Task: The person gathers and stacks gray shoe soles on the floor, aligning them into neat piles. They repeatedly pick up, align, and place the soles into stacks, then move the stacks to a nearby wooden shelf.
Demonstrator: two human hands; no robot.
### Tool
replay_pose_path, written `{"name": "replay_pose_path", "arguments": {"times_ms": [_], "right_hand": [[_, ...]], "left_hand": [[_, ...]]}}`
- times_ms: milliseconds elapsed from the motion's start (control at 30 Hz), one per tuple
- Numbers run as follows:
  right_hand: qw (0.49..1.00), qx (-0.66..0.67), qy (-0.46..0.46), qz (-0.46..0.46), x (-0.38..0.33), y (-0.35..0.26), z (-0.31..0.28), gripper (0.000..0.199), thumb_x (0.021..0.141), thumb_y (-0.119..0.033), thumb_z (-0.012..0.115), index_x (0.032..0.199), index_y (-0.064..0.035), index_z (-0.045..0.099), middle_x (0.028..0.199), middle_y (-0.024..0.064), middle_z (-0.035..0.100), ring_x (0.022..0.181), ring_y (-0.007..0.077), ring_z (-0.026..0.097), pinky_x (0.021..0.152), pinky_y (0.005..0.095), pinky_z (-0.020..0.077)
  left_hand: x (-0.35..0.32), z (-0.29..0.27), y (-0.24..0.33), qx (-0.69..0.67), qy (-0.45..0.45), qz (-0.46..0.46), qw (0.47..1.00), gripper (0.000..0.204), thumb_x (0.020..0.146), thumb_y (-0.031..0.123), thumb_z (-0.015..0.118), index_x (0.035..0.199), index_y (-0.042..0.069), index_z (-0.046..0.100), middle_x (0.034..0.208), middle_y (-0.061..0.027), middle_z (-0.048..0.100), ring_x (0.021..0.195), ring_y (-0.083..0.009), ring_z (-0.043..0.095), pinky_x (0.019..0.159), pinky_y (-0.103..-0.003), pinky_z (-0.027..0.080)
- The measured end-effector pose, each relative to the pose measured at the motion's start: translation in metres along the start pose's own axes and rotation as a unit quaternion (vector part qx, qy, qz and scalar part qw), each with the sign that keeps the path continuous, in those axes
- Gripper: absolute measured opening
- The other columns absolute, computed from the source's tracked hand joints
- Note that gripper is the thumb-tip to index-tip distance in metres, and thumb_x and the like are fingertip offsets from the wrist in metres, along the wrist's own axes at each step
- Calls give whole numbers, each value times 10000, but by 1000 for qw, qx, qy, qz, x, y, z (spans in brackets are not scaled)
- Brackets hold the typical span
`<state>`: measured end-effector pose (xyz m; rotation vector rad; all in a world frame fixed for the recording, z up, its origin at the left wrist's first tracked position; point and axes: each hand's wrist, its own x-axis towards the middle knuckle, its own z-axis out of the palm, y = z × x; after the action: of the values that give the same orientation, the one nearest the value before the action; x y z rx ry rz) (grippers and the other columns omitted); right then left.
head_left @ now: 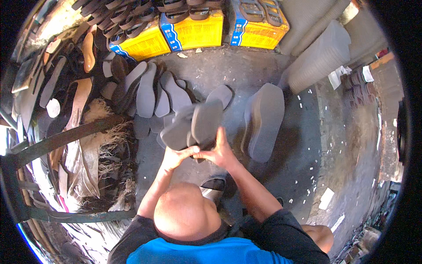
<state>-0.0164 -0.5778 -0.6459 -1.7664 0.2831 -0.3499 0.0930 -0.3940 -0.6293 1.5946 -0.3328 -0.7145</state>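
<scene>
1. Both hands are up front, left hand (176, 155) and right hand (218, 152), each closed around the near ends of a few grey sole blanks (193, 125), held fanned out above the floor (281, 176).
2. Looks early-ish: a spread of loose soles (151, 94) lies on the left.
3. One stacked pile (263, 121) stands on the right, so sorting seems partly done.

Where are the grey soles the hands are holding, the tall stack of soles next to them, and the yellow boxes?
grey soles (200, 123): head view, on the flat face of the upper sole.
stack of soles (266, 119): head view, on the top sole's face.
yellow boxes (198, 33): head view, on the middle box's front.
</scene>
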Motion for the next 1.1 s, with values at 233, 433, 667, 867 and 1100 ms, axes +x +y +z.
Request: {"name": "replay_pose_path", "arguments": {"times_ms": [233, 433, 667, 867, 1100], "right_hand": [[992, 113, -40, 25, -18, -3, -22, 1557, 536, -422, 1016, 1641, -96, -31, 1611, 204, 243, 1456, 408, 329, 1234, 479, 295], [996, -71, -60, 17, -28, 23, -17, 1348, 602, -375, 996, 1600, -88, 136, 1548, 207, 340, 1438, 378, 354, 1190, 493, 342], [992, 65, -76, 70, -43, 25, -7, 1165, 669, -264, 962, 1533, -66, 207, 1422, 206, 494, 1320, 350, 526, 1120, 482, 430], [945, -305, 10, 117, -58, -13, -16, 949, 735, -344, 899, 1424, 16, 354, 1271, 207, 528, 1219, 383, 531, 1025, 522, 429], [910, -355, 27, 215, -37, -19, 8, 1014, 689, -377, 915, 1427, 55, 370, 1290, 259, 549, 1208, 412, 549, 1040, 505, 430]], "left_hand": [[10, 17, 33, 11, -130, 113, 985, 1545, 442, 373, 1059, 1628, 130, 99, 1547, -173, 415, 1458, -329, 388, 1222, -490, 282], [-3, 20, 26, -77, -149, 61, 984, 1532, 517, 264, 1050, 1643, 152, 18, 1592, -181, 332, 1468, -343, 376, 1210, -490, 313], [-15, 32, -1, -70, -161, -8, 984, 1406, 599, 133, 990, 1641, 143, 47, 1629, -163, 281, 1497, -326, 331, 1223, -479, 300], [27, -33, 4, 399, -52, 106, 909, 897, 721, -69, 759, 1523, 104, 395, 1508, -206, 455, 1411, -407, 435, 1191, -464, 362], [122, -1, 2, 225, 121, 163, 953, 483, 872, -48, 609, 1348, 31, 571, 1280, -172, 658, 1173, -273, 657, 1002, -375, 526]]}}
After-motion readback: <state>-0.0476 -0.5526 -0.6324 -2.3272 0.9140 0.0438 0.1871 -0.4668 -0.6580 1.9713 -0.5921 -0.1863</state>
